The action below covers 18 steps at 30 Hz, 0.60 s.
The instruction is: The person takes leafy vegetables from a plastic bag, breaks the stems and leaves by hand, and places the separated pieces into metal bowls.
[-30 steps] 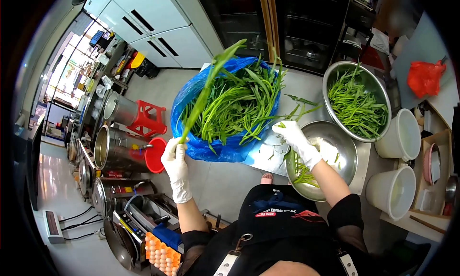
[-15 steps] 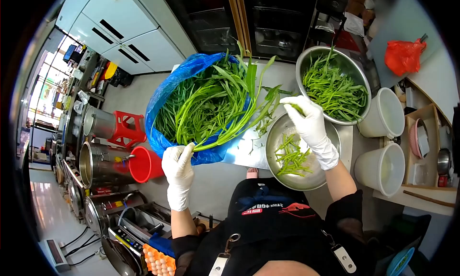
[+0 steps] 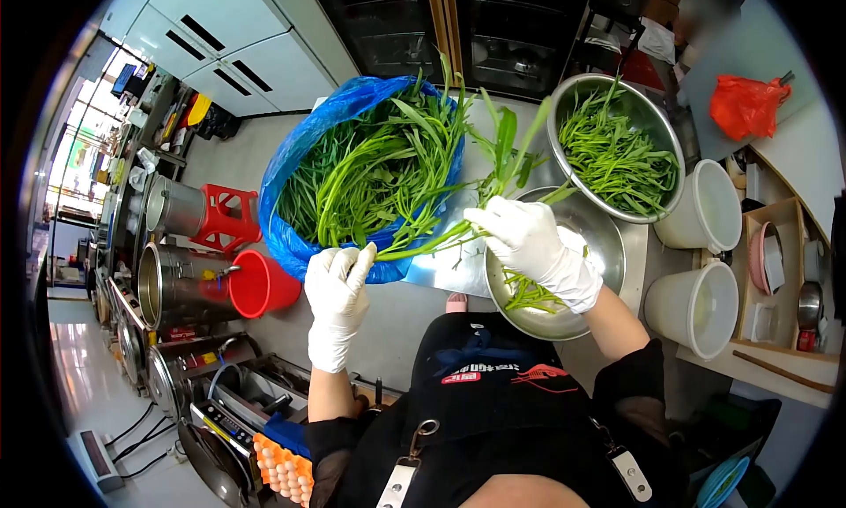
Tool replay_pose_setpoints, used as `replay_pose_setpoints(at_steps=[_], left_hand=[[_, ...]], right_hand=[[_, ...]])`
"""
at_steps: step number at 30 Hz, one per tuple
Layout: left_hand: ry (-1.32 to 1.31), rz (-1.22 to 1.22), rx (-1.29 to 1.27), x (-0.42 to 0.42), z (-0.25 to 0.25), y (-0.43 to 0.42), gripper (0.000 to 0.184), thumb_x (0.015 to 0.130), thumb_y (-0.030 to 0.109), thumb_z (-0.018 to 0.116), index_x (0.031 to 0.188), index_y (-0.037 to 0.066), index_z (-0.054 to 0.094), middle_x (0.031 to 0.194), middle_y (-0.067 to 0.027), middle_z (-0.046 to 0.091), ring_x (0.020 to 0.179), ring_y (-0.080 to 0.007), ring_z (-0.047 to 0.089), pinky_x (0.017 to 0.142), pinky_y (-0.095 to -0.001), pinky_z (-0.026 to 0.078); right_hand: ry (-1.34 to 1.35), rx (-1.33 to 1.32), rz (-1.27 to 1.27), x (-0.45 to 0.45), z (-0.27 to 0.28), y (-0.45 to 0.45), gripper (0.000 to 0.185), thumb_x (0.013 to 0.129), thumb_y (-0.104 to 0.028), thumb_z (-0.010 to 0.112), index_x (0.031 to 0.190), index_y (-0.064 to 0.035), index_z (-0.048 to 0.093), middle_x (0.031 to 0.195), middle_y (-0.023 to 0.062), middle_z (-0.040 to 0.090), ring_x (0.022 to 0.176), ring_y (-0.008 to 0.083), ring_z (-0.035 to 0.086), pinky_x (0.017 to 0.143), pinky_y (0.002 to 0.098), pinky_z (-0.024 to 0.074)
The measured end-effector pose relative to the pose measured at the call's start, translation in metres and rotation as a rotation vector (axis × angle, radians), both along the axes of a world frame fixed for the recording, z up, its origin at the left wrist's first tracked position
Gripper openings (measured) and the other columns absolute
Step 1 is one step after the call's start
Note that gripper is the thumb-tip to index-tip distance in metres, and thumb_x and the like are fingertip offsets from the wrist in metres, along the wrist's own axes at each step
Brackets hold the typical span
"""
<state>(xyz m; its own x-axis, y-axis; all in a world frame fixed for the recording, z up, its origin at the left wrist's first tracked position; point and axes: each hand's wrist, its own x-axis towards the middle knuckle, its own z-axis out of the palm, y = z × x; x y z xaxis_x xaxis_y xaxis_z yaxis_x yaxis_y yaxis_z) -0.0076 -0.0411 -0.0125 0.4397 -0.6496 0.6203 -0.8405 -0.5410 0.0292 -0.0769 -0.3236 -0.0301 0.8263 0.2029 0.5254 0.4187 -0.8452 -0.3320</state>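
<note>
Stem of leafy green vegetable (image 3: 423, 247), long axis crosswise beside blue plastic bag (image 3: 275, 204), near end pinched in fingers of white-gloved left hand (image 3: 339, 305), leafier length clasped by white-gloved right hand (image 3: 529, 244), nearer round silver metal bowl of short pieces (image 3: 606, 248).

the right hand (image 3: 531, 244) is now closer to the left hand (image 3: 337, 304) and has hold of the green stalk (image 3: 421, 251) too. the stalk no longer points up high but runs sideways, almost straight, from one hand to the other.
</note>
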Motion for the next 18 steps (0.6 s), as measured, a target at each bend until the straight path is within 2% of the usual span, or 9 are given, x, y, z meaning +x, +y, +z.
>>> replay_pose_setpoints(at_steps=[3, 9, 12, 15, 18], left_hand=[[-0.034, -0.002, -0.01, -0.002, -0.001, -0.005, 0.05, 0.06, -0.004, 0.07, 0.107, 0.014, 0.068, 0.081, -0.0008, 0.06, 0.072, -0.0208, 0.057, 0.064, -0.033, 0.044], [-0.005, -0.036, -0.074, -0.003, -0.005, -0.01, 0.045, 0.062, -0.003, 0.07, 0.105, 0.012, 0.068, 0.078, -0.001, 0.06, 0.069, -0.0205, 0.057, 0.062, -0.0322, 0.044], [0.049, -0.052, -0.096, -0.003, -0.005, -0.012, 0.041, 0.064, -0.003, 0.071, 0.103, 0.011, 0.068, 0.076, -0.0014, 0.061, 0.068, -0.0209, 0.057, 0.061, -0.0321, 0.044], [0.089, -0.054, -0.092, -0.003, -0.008, -0.013, 0.036, 0.067, 0.001, 0.07, 0.102, 0.009, 0.067, 0.077, -0.0013, 0.062, 0.069, -0.0208, 0.058, 0.061, -0.0331, 0.043], [0.073, -0.04, -0.05, -0.003, -0.014, -0.018, 0.033, 0.069, 0.006, 0.071, 0.102, 0.009, 0.064, 0.077, -0.0016, 0.06, 0.069, -0.0212, 0.056, 0.062, -0.0343, 0.041]], right_hand=[[0.052, -0.154, 0.037, 0.003, -0.001, 0.008, 0.028, 0.072, -0.014, 0.064, 0.099, -0.0118, 0.061, 0.08, 0.0031, 0.052, 0.072, 0.0185, 0.06, 0.057, 0.0319, 0.0497], [0.026, -0.152, 0.047, 0.003, -0.01, 0.02, 0.024, 0.071, -0.015, 0.064, 0.094, -0.0114, 0.06, 0.081, 0.0026, 0.053, 0.075, 0.0183, 0.06, 0.059, 0.0318, 0.0498], [0.049, -0.122, 0.025, 0.002, -0.008, 0.019, 0.024, 0.071, -0.016, 0.065, 0.095, -0.0125, 0.062, 0.081, 0.0028, 0.053, 0.071, 0.0183, 0.06, 0.059, 0.0323, 0.05], [0.121, 0.098, -0.034, 0.002, -0.01, 0.016, 0.02, 0.073, -0.018, 0.066, 0.092, -0.012, 0.067, 0.078, 0.004, 0.054, 0.065, 0.021, 0.06, 0.058, 0.0329, 0.0487], [0.289, 0.512, -0.088, 0.01, -0.019, 0.01, 0.011, 0.078, -0.01, 0.066, 0.088, -0.0065, 0.071, 0.072, 0.0049, 0.054, 0.065, 0.0177, 0.055, 0.058, 0.0297, 0.0438]])
